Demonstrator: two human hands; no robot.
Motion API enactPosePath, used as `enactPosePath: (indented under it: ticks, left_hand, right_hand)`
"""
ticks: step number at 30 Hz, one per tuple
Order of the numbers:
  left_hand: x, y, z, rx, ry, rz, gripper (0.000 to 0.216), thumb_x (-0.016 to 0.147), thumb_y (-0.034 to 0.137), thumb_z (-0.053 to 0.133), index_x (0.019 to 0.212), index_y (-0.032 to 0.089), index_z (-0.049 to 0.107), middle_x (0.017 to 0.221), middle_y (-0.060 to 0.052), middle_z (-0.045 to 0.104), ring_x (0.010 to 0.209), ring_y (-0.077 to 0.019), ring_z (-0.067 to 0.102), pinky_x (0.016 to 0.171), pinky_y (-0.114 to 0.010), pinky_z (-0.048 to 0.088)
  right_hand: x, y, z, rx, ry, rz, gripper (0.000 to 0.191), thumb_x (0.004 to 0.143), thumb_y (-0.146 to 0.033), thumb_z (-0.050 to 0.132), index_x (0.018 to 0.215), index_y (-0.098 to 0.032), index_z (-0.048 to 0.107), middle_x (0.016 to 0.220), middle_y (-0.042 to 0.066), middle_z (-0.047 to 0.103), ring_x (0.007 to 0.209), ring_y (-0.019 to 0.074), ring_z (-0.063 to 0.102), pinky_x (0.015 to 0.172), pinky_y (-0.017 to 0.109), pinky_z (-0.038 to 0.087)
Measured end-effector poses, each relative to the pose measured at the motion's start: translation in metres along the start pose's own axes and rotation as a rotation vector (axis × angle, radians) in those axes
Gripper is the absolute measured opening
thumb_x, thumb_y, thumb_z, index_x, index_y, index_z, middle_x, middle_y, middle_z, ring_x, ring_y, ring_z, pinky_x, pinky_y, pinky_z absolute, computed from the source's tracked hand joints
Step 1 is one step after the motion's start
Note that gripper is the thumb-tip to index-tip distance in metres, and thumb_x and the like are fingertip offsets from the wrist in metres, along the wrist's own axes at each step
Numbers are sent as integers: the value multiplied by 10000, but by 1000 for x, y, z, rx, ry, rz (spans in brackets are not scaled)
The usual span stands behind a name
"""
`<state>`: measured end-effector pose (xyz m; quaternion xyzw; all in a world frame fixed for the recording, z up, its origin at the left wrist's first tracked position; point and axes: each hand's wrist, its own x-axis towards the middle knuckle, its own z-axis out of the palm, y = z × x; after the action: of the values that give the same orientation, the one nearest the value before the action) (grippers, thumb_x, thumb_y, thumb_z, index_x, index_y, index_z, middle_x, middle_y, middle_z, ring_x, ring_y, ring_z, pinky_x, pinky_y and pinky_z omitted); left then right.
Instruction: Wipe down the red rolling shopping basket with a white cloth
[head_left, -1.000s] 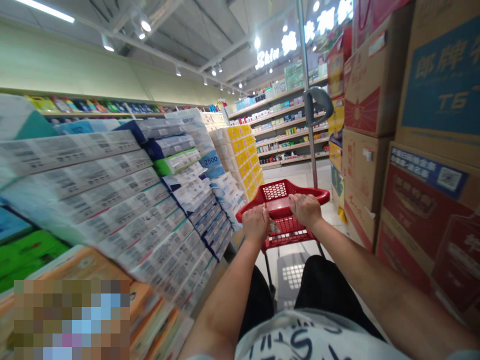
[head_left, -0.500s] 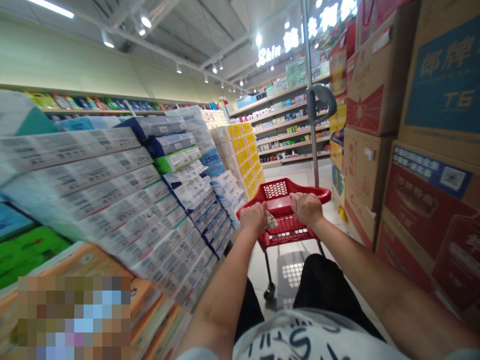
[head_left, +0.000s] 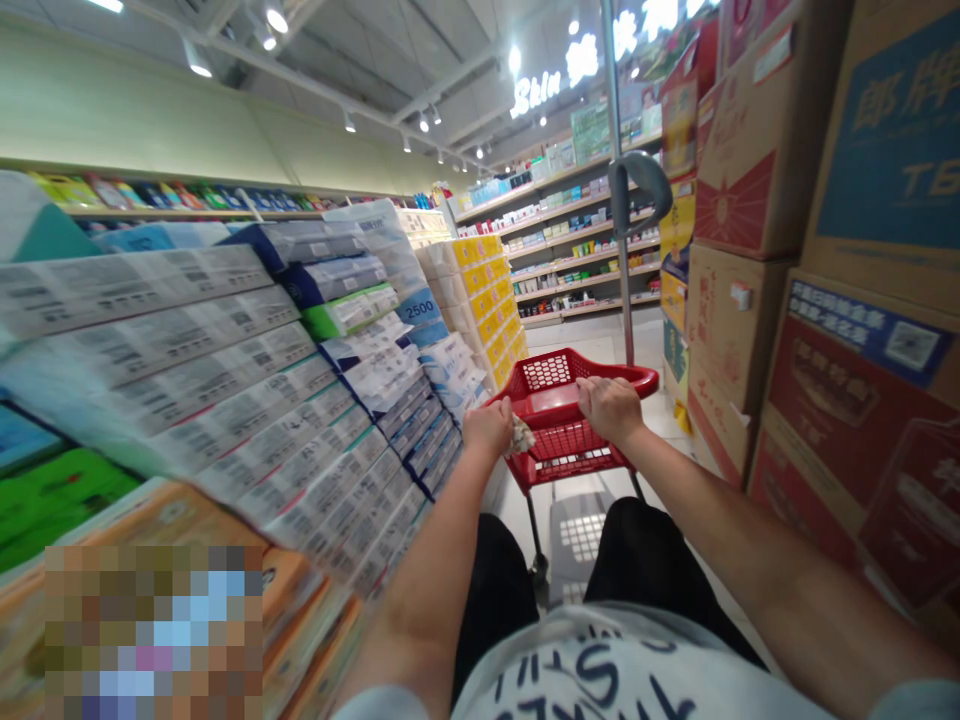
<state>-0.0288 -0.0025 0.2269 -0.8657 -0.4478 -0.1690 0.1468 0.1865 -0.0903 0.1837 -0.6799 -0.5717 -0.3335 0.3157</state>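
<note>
A small red shopping cart (head_left: 559,380) stands in the aisle in front of me, its basket bare. My right hand (head_left: 611,408) is closed over the cart's near handle bar. My left hand (head_left: 487,428) is closed at the left end of the same bar, and a crumpled whitish scrap (head_left: 520,436) sticks out of its grip. My dark trousers and a printed white shirt show at the bottom of the view.
Stacked tissue packs (head_left: 225,380) line the left side, very close to my left arm. Yellow packs (head_left: 487,300) stand further on. Tall piles of cardboard boxes (head_left: 795,260) wall off the right. A grey pole (head_left: 619,180) rises beyond the cart. Stocked shelves (head_left: 570,250) cross the far end.
The cart and both hands have shifted slightly up and left in view as I move forward along the aisle. The grips on the handle are unchanged.
</note>
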Motion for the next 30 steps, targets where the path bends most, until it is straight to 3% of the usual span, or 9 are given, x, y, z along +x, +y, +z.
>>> enactPosePath:
  ticks: [2,6,10,13,18,20,23,26,30]
  left_hand:
    - [-4,3,0,1,38,49,382,984,301,291,931,175,648,911,-95,696,867,-209,636,882,-378,374]
    - [-20,10,8,-66,255,104,361,981,323,289,1009,189,624,983,-89,680,996,-215,591,959,-367,319]
    - [-12,19,5,-70,171,-7,430,989,335,257,849,181,633,837,-70,697,836,-202,627,927,-379,327]
    - [-8,23,2,-65,113,33,441,992,349,261,832,176,634,823,-68,698,799,-199,631,924,-390,332]
    - [-30,27,17,-121,342,129,321,979,333,325,1146,214,573,1131,-78,648,1087,-221,551,1042,-400,269]
    - [-30,28,17,-129,360,104,313,978,330,330,1141,207,568,1134,-85,640,1100,-221,541,1041,-394,275]
    - [-16,29,8,-117,194,25,403,1000,323,244,894,192,610,875,-72,672,876,-205,608,926,-382,356]
    - [-10,27,6,-86,119,24,443,1003,349,223,859,184,608,834,-79,667,824,-213,611,851,-375,380]
    - [-28,24,20,-105,302,112,341,989,321,279,1121,202,569,1090,-88,641,1065,-226,546,977,-385,328]
  right_hand:
    - [0,1,-2,5,1,2,388,978,-279,320,1095,-133,659,978,89,705,834,200,613,776,335,298]
    - [-1,5,-4,6,23,5,365,968,-274,346,1068,-137,669,940,82,710,803,192,611,770,328,299]
    - [-4,12,-3,-15,95,-14,336,960,-270,375,1027,-153,682,874,67,709,740,181,603,752,327,299]
    - [-5,19,-1,-15,121,-33,323,959,-247,377,1030,-146,676,883,69,709,754,178,609,744,323,300]
    - [-5,26,-1,-7,119,-44,322,956,-244,376,1027,-144,674,898,69,712,765,178,608,749,321,298]
    - [-6,27,-2,-8,125,-40,322,954,-246,377,1018,-145,677,896,70,712,764,178,605,747,320,295]
    - [-7,27,-2,-22,133,-29,325,953,-247,379,1012,-147,682,881,70,711,752,180,602,744,322,292]
    - [-7,26,-2,-33,128,-22,329,958,-246,375,1014,-145,683,880,68,711,745,181,606,743,327,292]
    - [-6,21,-1,-29,113,-21,334,969,-249,365,1015,-150,681,878,61,710,753,181,613,737,328,293]
